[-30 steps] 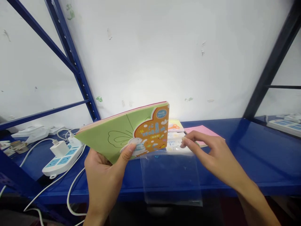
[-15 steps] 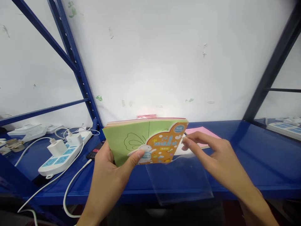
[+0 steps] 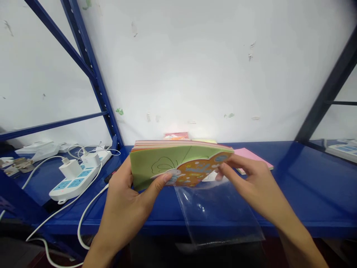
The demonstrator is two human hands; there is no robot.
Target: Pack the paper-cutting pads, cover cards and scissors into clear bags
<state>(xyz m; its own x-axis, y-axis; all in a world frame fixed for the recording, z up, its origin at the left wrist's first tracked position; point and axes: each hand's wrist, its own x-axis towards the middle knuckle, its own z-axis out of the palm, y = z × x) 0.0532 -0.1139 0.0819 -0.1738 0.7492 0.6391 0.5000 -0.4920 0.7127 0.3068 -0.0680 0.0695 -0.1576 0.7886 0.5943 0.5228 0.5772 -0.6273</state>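
Note:
A thick stack of coloured paper sheets is held up over the shelf, tilted, its page edges facing up. The front sheet is green with a butterfly outline, and a curved orange card with printed pictures lies across it. My left hand grips the left end, thumb on the front and fingers hidden behind. At the right end, my right hand pinches the corner between thumb and fingers. Below the stack a clear plastic sleeve hangs past the shelf's front edge; its upper part is hidden.
Pink sheets lie on the blue shelf behind my right hand. A reddish packet is by the wall. To the left stands a white power strip with chargers, and white cables loop over the front edge.
The stack has tipped flatter, showing more of its page edges, and shifted slightly right in view. My right fingers have closed in on its right corner. More of the plastic sleeve shows.

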